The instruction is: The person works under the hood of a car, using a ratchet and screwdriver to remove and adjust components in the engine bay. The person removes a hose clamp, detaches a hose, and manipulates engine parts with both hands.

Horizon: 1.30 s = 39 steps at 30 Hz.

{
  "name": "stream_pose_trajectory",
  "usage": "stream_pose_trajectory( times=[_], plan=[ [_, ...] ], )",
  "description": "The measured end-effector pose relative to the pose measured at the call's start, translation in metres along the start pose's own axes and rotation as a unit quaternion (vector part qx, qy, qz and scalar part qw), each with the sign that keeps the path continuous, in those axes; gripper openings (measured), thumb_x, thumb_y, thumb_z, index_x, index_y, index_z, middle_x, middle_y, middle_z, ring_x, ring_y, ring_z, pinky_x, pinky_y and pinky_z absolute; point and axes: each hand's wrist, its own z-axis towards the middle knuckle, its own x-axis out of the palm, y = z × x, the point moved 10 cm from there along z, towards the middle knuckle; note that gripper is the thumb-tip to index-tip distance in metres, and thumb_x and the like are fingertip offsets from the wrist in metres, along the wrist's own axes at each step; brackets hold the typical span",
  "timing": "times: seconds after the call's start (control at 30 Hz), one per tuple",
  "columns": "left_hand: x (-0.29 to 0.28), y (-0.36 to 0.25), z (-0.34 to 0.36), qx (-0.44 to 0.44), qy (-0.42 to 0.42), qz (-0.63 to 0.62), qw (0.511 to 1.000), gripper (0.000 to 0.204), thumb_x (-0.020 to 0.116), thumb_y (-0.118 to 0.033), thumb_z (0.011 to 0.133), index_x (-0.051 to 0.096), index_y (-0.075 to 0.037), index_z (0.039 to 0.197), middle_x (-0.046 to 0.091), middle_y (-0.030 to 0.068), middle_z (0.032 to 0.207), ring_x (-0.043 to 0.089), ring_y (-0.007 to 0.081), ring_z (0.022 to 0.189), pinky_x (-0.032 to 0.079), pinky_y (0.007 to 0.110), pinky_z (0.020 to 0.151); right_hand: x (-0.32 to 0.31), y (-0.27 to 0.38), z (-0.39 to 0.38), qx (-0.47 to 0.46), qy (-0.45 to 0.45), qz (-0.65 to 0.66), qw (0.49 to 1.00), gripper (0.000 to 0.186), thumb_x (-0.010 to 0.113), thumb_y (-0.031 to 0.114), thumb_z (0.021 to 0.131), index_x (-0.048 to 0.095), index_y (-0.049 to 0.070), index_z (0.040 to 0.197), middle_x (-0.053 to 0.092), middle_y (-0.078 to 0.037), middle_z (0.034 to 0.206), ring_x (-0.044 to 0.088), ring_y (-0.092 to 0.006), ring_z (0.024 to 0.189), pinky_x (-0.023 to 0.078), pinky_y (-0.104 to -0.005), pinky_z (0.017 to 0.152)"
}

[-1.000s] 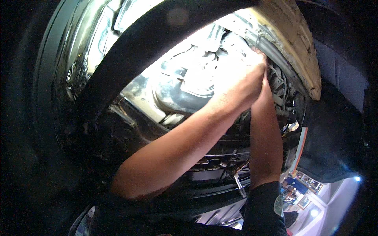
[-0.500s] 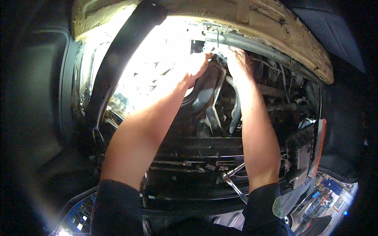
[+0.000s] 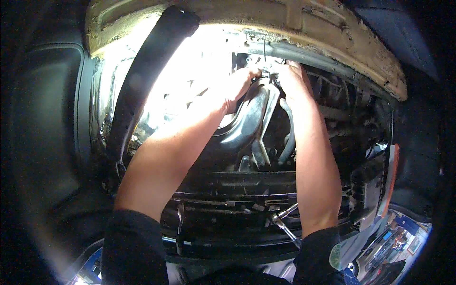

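Here, left grip [image 3: 242, 83] and right grip [image 3: 292, 77] sit near a grey bar [image 3: 306, 53].

A dark ledge [image 3: 223, 228] runs from side to side, slightly bowed, its surface dull with a few pale streaks. On its right half lies a shiny ratchet [image 3: 286, 229], its handle slanting down to the right and a bright shaft running up to the right from its head. Left of it, a thin metal rod [image 3: 180, 219] stands nearly upright against the ledge. Small pale blocks [image 3: 231, 204] sit in a row along the far edge; whether loose or fixed is unclear.
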Motion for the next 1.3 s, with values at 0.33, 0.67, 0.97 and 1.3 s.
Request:
stream_pose_trajectory(
  times=[0.33, 0.67, 0.97, 1.3],
  plan=[
    [-0.018, -0.008, -0.022, -0.01, -0.135, 0.099, 0.986, 0.028, 0.066, -0.038, 0.096, 0.068, -0.015, 0.081, 0.051, -0.0014, 0.065, 0.041, 0.0109, 0.062, 0.03, 0.03, 0.057, -0.006, -0.003, 0.0, 0.016, -0.032, 0.146, 0.989, 0.033, 0.07, 0.027, 0.091, 0.073, 0.002, 0.112, 0.072, -0.007, 0.111, 0.064, -0.0192, 0.099, 0.05, -0.0335, 0.09],
    [0.004, -0.024, -0.021, 0.064, -0.039, 0.031, 0.997, 0.023, 0.057, -0.025, 0.101, 0.067, -0.006, 0.111, 0.065, 0.0052, 0.095, 0.057, 0.0163, 0.086, 0.047, 0.03, 0.076, -0.008, 0.007, -0.004, 0.02, -0.073, -0.09, 0.993, 0.062, 0.068, 0.051, 0.091, 0.061, 0.016, 0.141, 0.064, -0.011, 0.137, 0.06, -0.0273, 0.122, 0.053, -0.0479, 0.095],
    [-0.001, -0.025, -0.009, 0.123, -0.045, 0.258, 0.957, 0.035, 0.053, -0.029, 0.106, 0.069, -0.006, 0.126, 0.073, 0.0133, 0.115, 0.064, 0.0216, 0.105, 0.049, 0.034, 0.097, -0.008, -0.005, 0.024, -0.014, -0.056, -0.186, 0.981, 0.069, 0.063, 0.048, 0.096, 0.047, 0.009, 0.15, 0.057, -0.016, 0.147, 0.058, -0.0354, 0.128, 0.057, -0.0558, 0.089],
    [0.008, -0.016, -0.011, 0.053, 0.006, -0.034, 0.998, 0.056, 0.06, -0.013, 0.101, 0.045, 0.002, 0.153, 0.058, 0.0158, 0.144, 0.055, 0.0201, 0.125, 0.041, 0.027, 0.107, -0.006, 0.011, -0.007, -0.003, -0.066, -0.141, 0.988, 0.052, 0.07, 0.032, 0.091, 0.06, 0.003, 0.132, 0.069, -0.014, 0.115, 0.065, -0.0245, 0.101, 0.052, -0.0403, 0.083]
  ],
)
